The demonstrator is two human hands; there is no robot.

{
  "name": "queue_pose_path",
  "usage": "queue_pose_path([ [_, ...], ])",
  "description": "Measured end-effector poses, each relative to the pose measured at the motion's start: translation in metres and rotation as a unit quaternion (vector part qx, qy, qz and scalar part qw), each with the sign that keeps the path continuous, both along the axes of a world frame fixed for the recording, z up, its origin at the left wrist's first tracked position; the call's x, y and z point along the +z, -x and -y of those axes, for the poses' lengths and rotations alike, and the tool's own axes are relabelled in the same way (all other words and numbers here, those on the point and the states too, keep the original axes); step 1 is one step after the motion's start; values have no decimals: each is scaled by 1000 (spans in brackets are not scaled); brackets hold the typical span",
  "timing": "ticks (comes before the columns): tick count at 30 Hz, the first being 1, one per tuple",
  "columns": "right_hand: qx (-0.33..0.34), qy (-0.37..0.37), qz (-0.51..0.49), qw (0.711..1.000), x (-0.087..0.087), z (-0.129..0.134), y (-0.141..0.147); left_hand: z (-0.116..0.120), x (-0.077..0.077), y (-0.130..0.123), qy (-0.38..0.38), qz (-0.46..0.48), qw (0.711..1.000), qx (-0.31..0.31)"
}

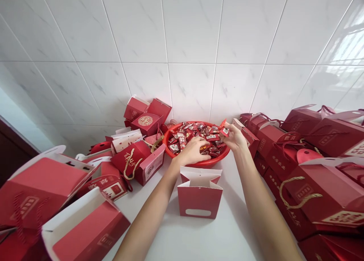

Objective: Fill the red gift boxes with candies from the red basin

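- The person's left hand reaches into the red basin, its thumb and fingers parted over the candies; it looks released, closed on nothing that shows.
- The right hand grasps a red packet with a pale label between thumb and fingers, at the right side of the basin.
- The basin lies beneath the left hand and just left of the right one, close to the tiled wall beyond both hands. The candies inside it are wrapped, mostly in red.
- The box, red with an open top and a white oval on its front, stands upright on the white bench, nearer the person than the hands and between the forearms.
- Left of the left hand lie jumbled red cartons, some with rope handles.
- Right of the right hand, red gift boxes are stacked.
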State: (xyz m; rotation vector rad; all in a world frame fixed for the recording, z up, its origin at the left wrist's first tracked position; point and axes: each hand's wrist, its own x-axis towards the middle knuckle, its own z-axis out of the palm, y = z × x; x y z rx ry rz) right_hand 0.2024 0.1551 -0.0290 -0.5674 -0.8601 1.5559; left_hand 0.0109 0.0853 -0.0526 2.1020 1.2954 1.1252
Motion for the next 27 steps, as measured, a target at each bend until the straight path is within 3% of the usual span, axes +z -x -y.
queue_pose_path([
  [4,2,39,-33,999,-3,-8,-10,-9,-7,4,-6,-79,992,96],
  [8,0,54,-36,998,-5,-8,-9,-20,-5,10,-50,-4,987,155],
  [12,0,47,-29,998,-6,-4,-2,-23,0,17,-136,52,961,235],
  [17,-14,33,4,999,-4,3,4,-24,-1,28,-125,-33,921,368],
  [20,-27,15,36,999,-3,8,7,-24,0,27,-169,-43,918,357],
  [23,-50,-58,168,983,-6,14,15,-20,6,23,-217,-33,936,276],
  [25,-79,-141,329,930,-8,19,22,-16,11,19,-211,-41,955,204],
  [27,-88,-212,493,839,-11,24,29,-12,14,15,-161,-75,972,152],
])
